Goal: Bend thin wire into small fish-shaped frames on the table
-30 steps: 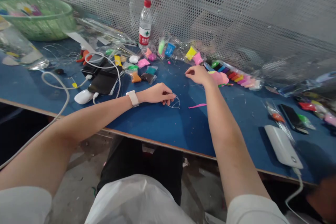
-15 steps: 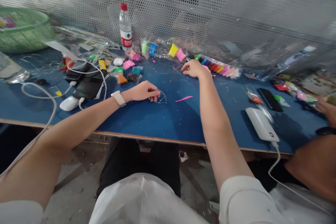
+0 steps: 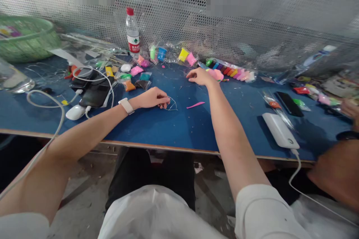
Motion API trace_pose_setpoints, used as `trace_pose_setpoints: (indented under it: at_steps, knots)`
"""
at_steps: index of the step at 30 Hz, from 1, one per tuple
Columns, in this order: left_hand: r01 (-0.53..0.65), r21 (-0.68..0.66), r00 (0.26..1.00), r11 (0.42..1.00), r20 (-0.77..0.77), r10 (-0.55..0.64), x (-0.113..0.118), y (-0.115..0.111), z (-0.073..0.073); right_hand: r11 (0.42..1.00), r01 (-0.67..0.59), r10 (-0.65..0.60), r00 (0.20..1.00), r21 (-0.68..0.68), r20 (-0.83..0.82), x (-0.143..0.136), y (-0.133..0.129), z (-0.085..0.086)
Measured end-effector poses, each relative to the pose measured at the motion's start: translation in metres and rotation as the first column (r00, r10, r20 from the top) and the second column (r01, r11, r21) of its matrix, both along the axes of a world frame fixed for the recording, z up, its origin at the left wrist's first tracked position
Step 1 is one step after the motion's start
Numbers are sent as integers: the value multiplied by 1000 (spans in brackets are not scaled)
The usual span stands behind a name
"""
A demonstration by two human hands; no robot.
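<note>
My left hand (image 3: 157, 98), with a pale band on its wrist, is closed round a thin bent wire (image 3: 173, 104) whose loop sticks out to the right. Over the back middle of the blue table, my right hand (image 3: 199, 76) reaches with fingers loosely curved and apart; nothing shows between them. Just behind its wrist are a pink clay piece (image 3: 216, 75) and a row of coloured clay packs (image 3: 234, 72). Between the two hands lies a pink modelling tool (image 3: 195, 105).
Clay packets (image 3: 129, 86), a phone (image 3: 95, 95) and cables crowd the left. A water bottle (image 3: 132, 31) stands at the back by the mesh wall; a green basket (image 3: 28, 46) sits far left. To the right are a white power bank (image 3: 280, 130) and another person's arm (image 3: 338, 171).
My right hand has moved a little left and toward me, away from the clay packs, and more of the pink clay piece shows. The left hand holds the wire almost still.
</note>
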State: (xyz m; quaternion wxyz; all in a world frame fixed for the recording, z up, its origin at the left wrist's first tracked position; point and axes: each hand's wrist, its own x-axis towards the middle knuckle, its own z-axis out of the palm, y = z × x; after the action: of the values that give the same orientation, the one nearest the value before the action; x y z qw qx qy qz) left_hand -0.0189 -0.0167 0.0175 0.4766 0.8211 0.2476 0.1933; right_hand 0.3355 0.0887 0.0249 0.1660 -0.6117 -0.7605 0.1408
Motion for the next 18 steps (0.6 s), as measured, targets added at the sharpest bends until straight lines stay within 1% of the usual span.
trace_pose_setpoints:
  at_steps: [2, 7, 10, 13, 16, 18]
  knots:
    - [-4, 0, 1000, 1000, -3, 4, 0, 0, 0, 999, -37, 39, 998, -37, 55, 0, 0, 1]
    - [-11, -10, 1000, 1000, -1, 11, 1, -1, 0, 998, -21, 34, 979, -63, 203, -4, -3, 7]
    - [-6, -7, 1000, 1000, -1, 6, 1, -1, 1, 988, -51, 87, 963, -143, 256, -13, -9, 16]
    - [2, -2, 1000, 1000, 5, -2, 1, -1, 0, 971, -32, 107, 944, -237, 312, -27, -18, 29]
    - [1, -8, 1000, 1000, 6, 0, 1, -1, 0, 962, -20, 122, 923, -271, 366, -41, -27, 39]
    - [7, -9, 1000, 1000, 6, -7, 1, -2, 1, 960, -17, 131, 910, -280, 393, -47, -31, 42]
